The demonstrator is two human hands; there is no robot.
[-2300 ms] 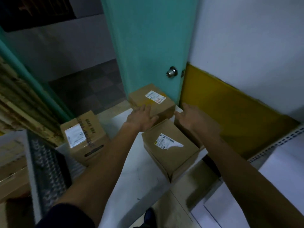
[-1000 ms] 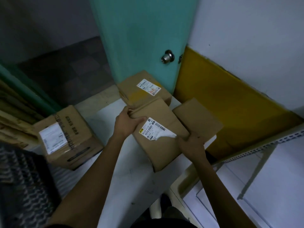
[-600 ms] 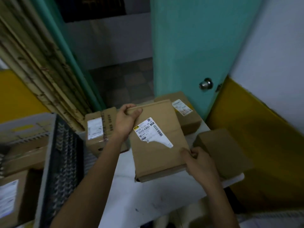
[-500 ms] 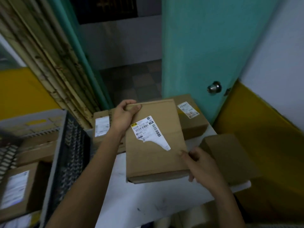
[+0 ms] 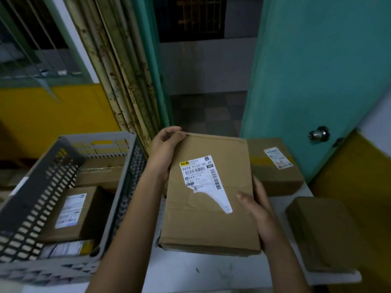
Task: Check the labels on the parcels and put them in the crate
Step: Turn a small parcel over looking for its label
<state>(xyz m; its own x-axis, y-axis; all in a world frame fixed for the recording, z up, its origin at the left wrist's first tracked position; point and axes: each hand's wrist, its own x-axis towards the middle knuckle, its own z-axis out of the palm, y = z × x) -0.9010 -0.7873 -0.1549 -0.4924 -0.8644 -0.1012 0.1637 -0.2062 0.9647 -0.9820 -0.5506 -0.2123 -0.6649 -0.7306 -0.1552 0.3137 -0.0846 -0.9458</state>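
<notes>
Flat brown cardboard parcel (image 5: 208, 199) pinched by both grips, frame centre | torn label read first | then lowered level into grey slatted plastic crate (image 5: 118, 204), lower left

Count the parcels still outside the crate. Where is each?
3: one held in both hands, one by the door, one at the table's right edge. Others may be hidden.

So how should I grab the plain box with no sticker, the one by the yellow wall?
Take the plain box by its two long sides with both hands, coming down from above. It lies flat on the white table with its top bare, and looks too wide for one hand to span.
</notes>
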